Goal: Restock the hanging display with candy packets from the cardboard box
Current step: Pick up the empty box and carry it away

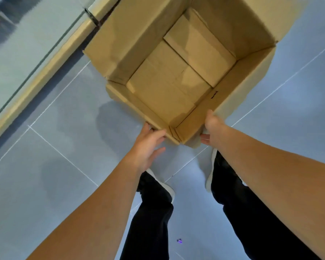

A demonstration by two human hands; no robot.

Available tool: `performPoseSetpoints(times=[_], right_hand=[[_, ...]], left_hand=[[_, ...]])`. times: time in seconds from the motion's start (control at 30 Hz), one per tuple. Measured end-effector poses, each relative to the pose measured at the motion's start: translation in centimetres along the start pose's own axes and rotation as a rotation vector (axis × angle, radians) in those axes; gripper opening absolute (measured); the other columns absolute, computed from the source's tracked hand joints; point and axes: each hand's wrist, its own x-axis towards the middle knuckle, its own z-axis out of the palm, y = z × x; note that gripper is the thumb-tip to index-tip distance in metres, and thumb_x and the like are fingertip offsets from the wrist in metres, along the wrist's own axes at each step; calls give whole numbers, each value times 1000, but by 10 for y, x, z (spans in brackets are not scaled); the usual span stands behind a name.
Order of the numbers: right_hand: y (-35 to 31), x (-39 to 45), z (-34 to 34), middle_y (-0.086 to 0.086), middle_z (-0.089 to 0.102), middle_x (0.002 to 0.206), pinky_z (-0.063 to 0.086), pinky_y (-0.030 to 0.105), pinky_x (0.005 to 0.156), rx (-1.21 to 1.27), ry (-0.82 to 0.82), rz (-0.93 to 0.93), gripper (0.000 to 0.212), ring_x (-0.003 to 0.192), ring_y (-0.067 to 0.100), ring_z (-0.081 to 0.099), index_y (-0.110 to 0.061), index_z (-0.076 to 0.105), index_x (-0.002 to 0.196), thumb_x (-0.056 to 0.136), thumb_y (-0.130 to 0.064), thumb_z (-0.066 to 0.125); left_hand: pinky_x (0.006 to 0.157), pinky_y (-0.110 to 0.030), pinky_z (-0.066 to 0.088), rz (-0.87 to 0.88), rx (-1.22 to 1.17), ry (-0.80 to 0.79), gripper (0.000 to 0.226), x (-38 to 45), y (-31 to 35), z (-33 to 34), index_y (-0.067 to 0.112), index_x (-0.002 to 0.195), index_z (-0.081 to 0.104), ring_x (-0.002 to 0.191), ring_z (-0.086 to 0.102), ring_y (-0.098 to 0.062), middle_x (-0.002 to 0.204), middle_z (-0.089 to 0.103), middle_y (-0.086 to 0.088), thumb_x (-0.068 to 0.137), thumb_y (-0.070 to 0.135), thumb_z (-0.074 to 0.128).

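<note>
Clearly you are near the end: going left to right, a pale ledge [45, 72] runs along the tiled floor [54, 147], then your left hand [148, 147] lies relaxed, fingers straight, fingertips touching the near rim of the box [251, 76]. That box sits on the floor before your shoes [169, 190], flaps up, and no packets show inside, only its bare bottom. Your right hand [212, 128] grips the box's near right wall, thumb outside. No display is in view, so I cannot confirm the hanging; judging by this, only clearing the box remains.
</note>
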Motion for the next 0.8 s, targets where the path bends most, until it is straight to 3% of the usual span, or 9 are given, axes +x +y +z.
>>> performPoseSetpoints(times=[0.1,0.17,0.23,0.3,0.37,0.43,0.57,0.7,0.8], right_hand=[[-1,25,-54,12,55,125,56,46,90,72,65,43,51,107,35,64,-10,48,123,101,-53,35],[5,41,-90,16,56,128,56,45,88,-28,180,-31,64,104,35,62,-3,46,133,97,-56,43],[17,42,-117,18,51,132,50,42,88,-229,323,-253,60,105,35,56,0,45,130,94,-47,53],[31,31,-126,15,44,136,43,44,91,-550,420,-546,53,113,36,48,-3,42,133,92,-32,59],[37,15,-124,8,42,140,38,43,98,-783,414,-791,54,123,33,41,-11,40,138,90,-27,60],[35,13,-110,2,45,140,32,40,106,-886,311,-916,58,130,29,39,-18,38,143,90,-25,60],[23,33,-101,-1,56,123,29,32,107,-1025,283,-896,61,118,26,48,-21,45,135,79,-8,64],[15,54,-117,-4,63,100,33,29,101,-1062,325,-874,37,102,23,54,-22,61,111,78,-5,64],[18,73,-152,-1,63,103,34,34,103,-981,445,-841,41,110,26,52,-22,66,110,74,-4,69]], left_hand=[[107,-44,42,27,200,-114,34,5,13,48,49,114,52,115,56,-6,118,59,25,92,25,62],[111,-41,38,83,414,-92,58,12,25,75,39,141,40,128,49,-11,142,49,18,89,29,64],[112,-32,32,220,801,-7,76,17,41,93,29,153,26,138,40,-16,153,38,5,87,30,64],[107,-30,33,401,1081,54,76,17,56,98,24,153,26,138,40,-22,151,40,-5,87,26,64],[106,-32,34,523,1262,54,78,21,70,98,22,152,27,136,39,-29,153,35,-12,86,24,66],[107,-36,35,551,1377,67,81,26,83,91,24,153,22,138,36,-33,159,21,-12,85,24,67],[111,-42,35,534,1522,113,88,36,103,92,32,155,10,144,24,-34,164,0,-7,87,27,66],[113,-44,33,564,1711,62,89,48,113,112,34,155,7,148,9,-31,163,-14,-2,86,30,65],[114,-50,29,571,1889,0,94,54,105,134,33,155,4,149,1,-35,162,-18,0,83,35,65]])
